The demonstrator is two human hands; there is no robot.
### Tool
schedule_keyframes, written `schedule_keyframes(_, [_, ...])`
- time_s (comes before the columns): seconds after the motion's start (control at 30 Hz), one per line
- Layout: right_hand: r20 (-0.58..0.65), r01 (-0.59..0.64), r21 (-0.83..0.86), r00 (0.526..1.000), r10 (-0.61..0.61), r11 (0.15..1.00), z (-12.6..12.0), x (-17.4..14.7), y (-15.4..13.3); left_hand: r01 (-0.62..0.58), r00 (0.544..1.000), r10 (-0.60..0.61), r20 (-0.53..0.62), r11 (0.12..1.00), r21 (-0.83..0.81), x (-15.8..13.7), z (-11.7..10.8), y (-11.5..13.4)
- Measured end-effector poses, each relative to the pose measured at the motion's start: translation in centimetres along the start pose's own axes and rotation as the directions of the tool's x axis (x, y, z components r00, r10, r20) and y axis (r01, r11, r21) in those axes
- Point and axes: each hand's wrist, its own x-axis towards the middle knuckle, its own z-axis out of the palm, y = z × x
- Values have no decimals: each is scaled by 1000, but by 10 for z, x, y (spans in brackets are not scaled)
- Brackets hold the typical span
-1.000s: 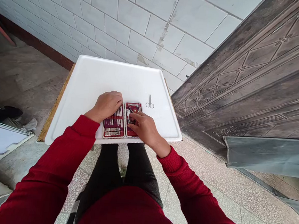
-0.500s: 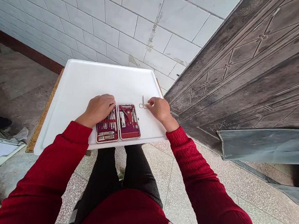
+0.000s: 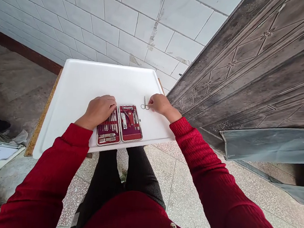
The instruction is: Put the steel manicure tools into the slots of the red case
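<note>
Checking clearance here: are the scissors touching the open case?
Apart: the head view shows a strip of white tray between the scissors and the open case.

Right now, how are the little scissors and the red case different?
The scissors are silvery, while the case is mostly red inside. The scissors are much smaller than the case. The right hand's fingertips are at a handle loop of the scissors, while the left hand covers a corner of the case. Both lie on the white tabletop.
</note>
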Motion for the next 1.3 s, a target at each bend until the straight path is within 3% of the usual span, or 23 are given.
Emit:
schedule_keyframes(0.4, [51, 56, -154, 998, -49, 987, -2, 5, -9, -23, 1000, 23, -8, 1000, 9, 0, 0, -3])
schedule_keyframes(0.53, [58, 95, -64, 994, -91, 993, -4, 2, -3, -9, 1000, 9, 1, 1000, 11, 1, 0, -2])
schedule_keyframes(0.63, [18, 95, 156, 995, -99, 983, -2, -3, 5, -3, 1000, 3, 8, 1000, 11, 0, -1, -1])
schedule_keyframes(0.7, [2, 97, 372, 994, -106, 923, 3, -5, 10, -1, 1000, 1, 8, 1000, 8, 0, -2, 0])
schedule_keyframes(0.8, [-59, 135, 638, 990, -127, 758, 15, -4, 17, 3, 1000, -3, 2, 1000, 5, 0, -2, 0])
schedule_keyframes(0.9, [-87, 148, 803, 987, -133, 578, 25, -6, 21, 5, 1000, -5, 0, 1000, 7, 0, -1, 1])
schedule_keyframes(1.03, [-4, 91, 914, 976, -216, 396, 27, -30, 20, 20, 1000, -20, 1, 999, 25, 1, 2, 0])
schedule_keyframes(1.1, [76, 41, 929, 951, -299, 367, 28, -49, 14, 19, 1000, -19, 3, 999, 30, 2, 3, 0])
schedule_keyframes(1.3, [307, -120, 908, 844, -439, 402, 43, -92, -8, 18, 1000, -17, -13, 999, 29, 2, 5, -1])
